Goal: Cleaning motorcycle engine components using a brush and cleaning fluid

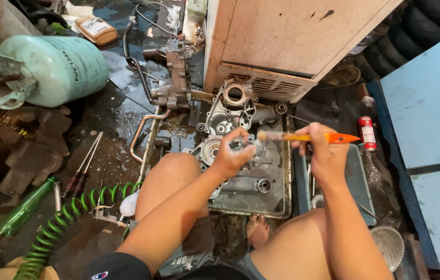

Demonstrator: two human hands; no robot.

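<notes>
Red can beside blue panel

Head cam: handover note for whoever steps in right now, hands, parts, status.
Left hand: pinching a small metal part above the tray.
Right hand: grip on an orange-handled brush, bristles at that part.
Metal tray on the wet floor between the knees holds grey engine case halves.
Screwdrivers and green coiled hose lie left.
Done: the cases look open in the tray. Left: cannot tell how much of the part is brushed.
</notes>
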